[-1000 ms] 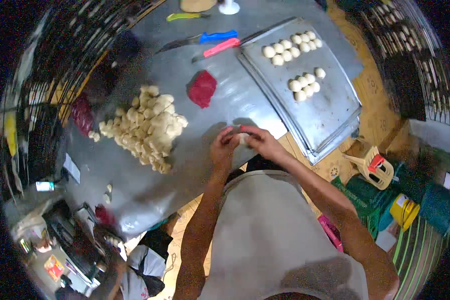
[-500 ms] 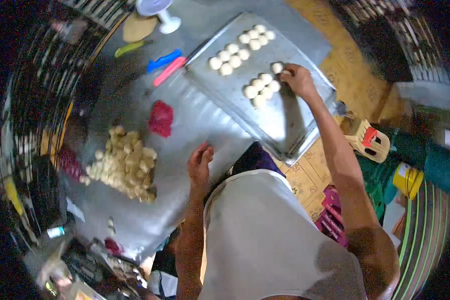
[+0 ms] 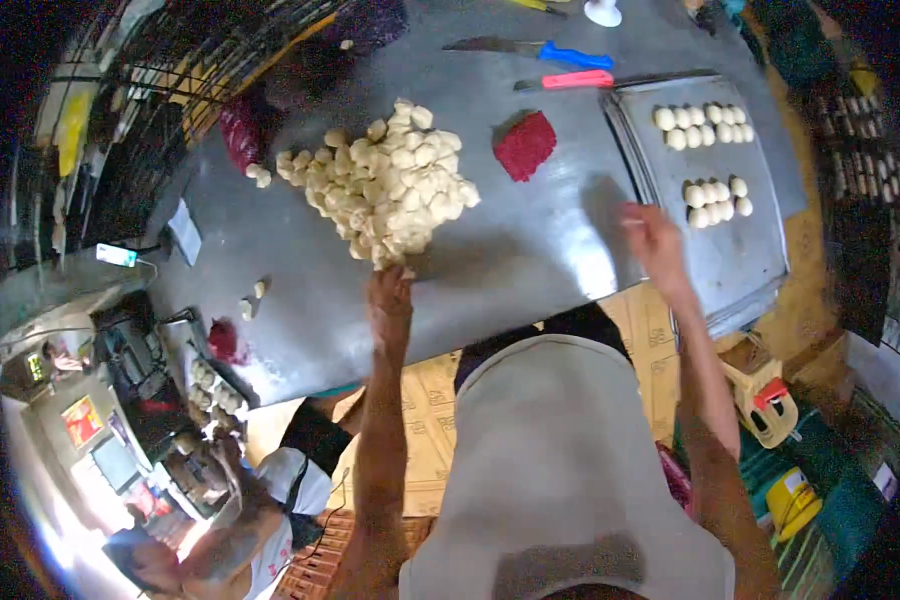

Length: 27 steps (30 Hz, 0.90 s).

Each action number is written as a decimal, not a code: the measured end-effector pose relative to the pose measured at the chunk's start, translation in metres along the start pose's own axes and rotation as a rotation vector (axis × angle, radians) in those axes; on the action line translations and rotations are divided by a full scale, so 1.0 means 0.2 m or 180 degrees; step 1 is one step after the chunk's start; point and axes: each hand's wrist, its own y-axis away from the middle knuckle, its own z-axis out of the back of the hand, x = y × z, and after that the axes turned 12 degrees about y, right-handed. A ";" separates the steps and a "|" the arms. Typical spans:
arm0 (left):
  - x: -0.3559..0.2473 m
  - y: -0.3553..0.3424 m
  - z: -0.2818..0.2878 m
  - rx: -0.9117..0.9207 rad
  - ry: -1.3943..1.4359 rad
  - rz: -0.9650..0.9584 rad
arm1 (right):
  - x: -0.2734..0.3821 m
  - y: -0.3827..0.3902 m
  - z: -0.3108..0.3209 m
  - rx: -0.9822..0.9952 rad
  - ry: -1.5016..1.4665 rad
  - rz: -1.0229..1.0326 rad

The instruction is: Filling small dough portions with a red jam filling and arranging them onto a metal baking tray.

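A heap of pale dough pieces [image 3: 395,180] lies on the grey metal tabletop [image 3: 510,260]. My left hand [image 3: 390,300] is at the heap's near edge, its fingers bent and closed on a small dough piece. My right hand [image 3: 657,250], smeared by motion, hangs over the table just left of the metal baking tray [image 3: 730,270]; its fingers cannot be made out clearly. On the tray, round dough balls [image 3: 705,127] stand in a far group, with another group of dough balls [image 3: 712,205] nearer to me. A crimson patch of material [image 3: 525,147] sits between heap and tray.
Beyond the crimson patch lie a blue-handled knife [image 3: 570,55] and a pink-handled blade [image 3: 580,80]. Two small dough bits [image 3: 254,298] rest at the left. Another person [image 3: 240,520] works at lower left. A cream plastic container [image 3: 765,400] stands right, below table height.
My right hand has left the tray's near group of dough balls and moved left. My left hand has reached the heap. The view has swung left, bringing the other person into sight.
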 end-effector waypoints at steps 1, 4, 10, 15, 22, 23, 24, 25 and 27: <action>-0.04 -0.04 0.04 0.0255 0.0164 0.0135 | 0.02 0.00 -0.11 0.0078 -0.0207 0.0224; -0.06 -0.06 0.09 0.0506 0.1677 0.0987 | 0.22 -0.07 -0.29 0.0376 0.0345 0.0779; -0.22 0.14 -0.25 0.0446 0.2444 0.1299 | 0.33 -0.35 -0.57 -0.0624 0.1204 0.1868; -0.55 0.24 -0.37 0.0598 0.2463 0.1347 | 0.26 -0.48 -0.69 -0.0599 0.1922 0.2139; -0.69 0.15 -0.47 0.0801 0.2617 0.2068 | 0.23 -0.52 -0.73 -0.0287 0.2205 0.2072; -0.67 0.14 -0.50 0.0485 0.2920 0.2008 | 0.29 -0.52 -0.71 0.0242 0.2106 0.1501; -0.65 0.12 -0.52 0.0445 0.2903 0.2008 | 0.35 -0.52 -0.67 0.0763 0.1998 0.0922; -0.63 0.08 -0.53 0.0577 0.3096 0.2159 | 0.35 -0.50 -0.62 0.0748 0.1994 0.0934; -0.62 0.01 -0.54 0.0696 0.3284 0.2299 | 0.30 -0.45 -0.52 0.2626 -0.0683 -0.0414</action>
